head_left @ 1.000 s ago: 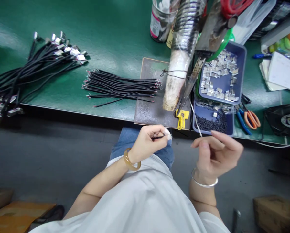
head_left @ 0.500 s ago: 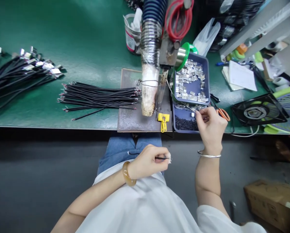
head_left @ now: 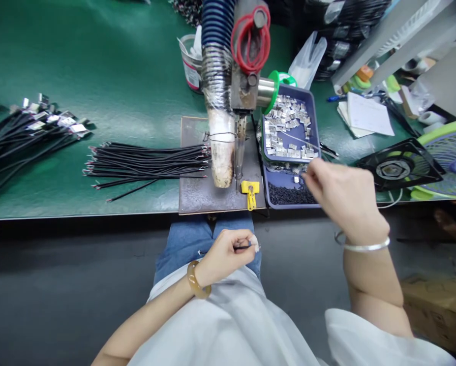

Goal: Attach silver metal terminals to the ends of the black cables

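My left hand (head_left: 228, 251) is closed around a short black cable (head_left: 243, 247) above my lap; its tip pokes out past a white covering on a fingertip. At the right, my right hand (head_left: 340, 193) pinches its fingertips together over the edge of the lower blue tray (head_left: 269, 178). What sits between those fingers is too small to make out. Tiny black pieces (head_left: 289, 194) and one small silver piece (head_left: 296, 179) lie in that tray. Behind it, the upper blue tray (head_left: 316, 119) holds many silver metal connector shells (head_left: 284, 119), with a thin pale strand across them.
A soldering stand (head_left: 245, 91) with a solder spool (head_left: 268, 92) and a wrapped hose (head_left: 222, 137) hangs over a brown board (head_left: 197, 198). A yellow clip (head_left: 250, 188) grips its edge. Black cables (head_left: 147, 162) lie left. A black fan (head_left: 399, 165) stands right.
My right hand has turned and swung its wrist to the right, with fingertips still near the lower tray. The left hand keeps hold of the cable. The whole view has shifted slightly.
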